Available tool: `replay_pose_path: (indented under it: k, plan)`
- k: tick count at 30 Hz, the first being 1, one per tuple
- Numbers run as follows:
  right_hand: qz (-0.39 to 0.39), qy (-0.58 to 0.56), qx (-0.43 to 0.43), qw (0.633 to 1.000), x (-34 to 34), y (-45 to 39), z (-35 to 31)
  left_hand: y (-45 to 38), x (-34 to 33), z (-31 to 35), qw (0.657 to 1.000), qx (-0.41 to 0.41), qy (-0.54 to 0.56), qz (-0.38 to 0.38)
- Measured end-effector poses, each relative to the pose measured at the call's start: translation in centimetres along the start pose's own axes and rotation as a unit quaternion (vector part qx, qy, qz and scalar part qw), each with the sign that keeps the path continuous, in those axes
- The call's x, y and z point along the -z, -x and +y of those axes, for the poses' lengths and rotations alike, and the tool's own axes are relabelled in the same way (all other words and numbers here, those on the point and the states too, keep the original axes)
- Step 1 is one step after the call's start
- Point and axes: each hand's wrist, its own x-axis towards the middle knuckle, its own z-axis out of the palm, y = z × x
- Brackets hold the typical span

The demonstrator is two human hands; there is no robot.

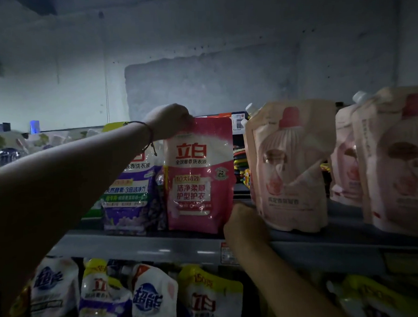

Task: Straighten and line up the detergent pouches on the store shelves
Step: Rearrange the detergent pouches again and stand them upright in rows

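Note:
A pink-red detergent pouch (199,175) stands upright on the top shelf (140,244). My left hand (169,121) grips its top left corner from above. My right hand (243,223) is at its lower right corner, fingers curled round the pouch's edge and partly hidden behind it. A purple pouch (130,194) stands touching its left side, partly covered by my left forearm. To the right stands a pale pink spouted pouch (290,166), close to my right hand, with a gap between it and the red pouch.
More pale pink spouted pouches (394,163) fill the shelf's right end. The shelf below holds several white, purple and yellow pouches (152,299), leaning unevenly. A price tag (228,253) sits on the shelf's front rail. A grey wall rises behind the shelf.

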Motion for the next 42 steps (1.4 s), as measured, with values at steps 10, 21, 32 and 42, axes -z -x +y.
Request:
replay_pose_path:
  k: [10,21,32,42]
  plan:
    - [0.022,0.186,0.235,0.954,6.1,1.4,1.9,4.6,-0.3,5.5,0.985,-0.119,-0.086,0.088]
    - [0.031,0.248,0.127,0.960,12.7,-0.7,9.3,2.7,-2.8,15.4,0.981,-0.172,-0.011,0.089]
    - [0.081,-0.108,0.193,0.972,11.2,-2.8,15.1,-3.6,-3.7,17.7,0.983,-0.125,0.070,0.119]
    - [0.106,-0.172,-0.043,0.978,10.4,-5.1,15.1,-5.6,-3.0,17.6,0.963,-0.031,0.235,0.132]
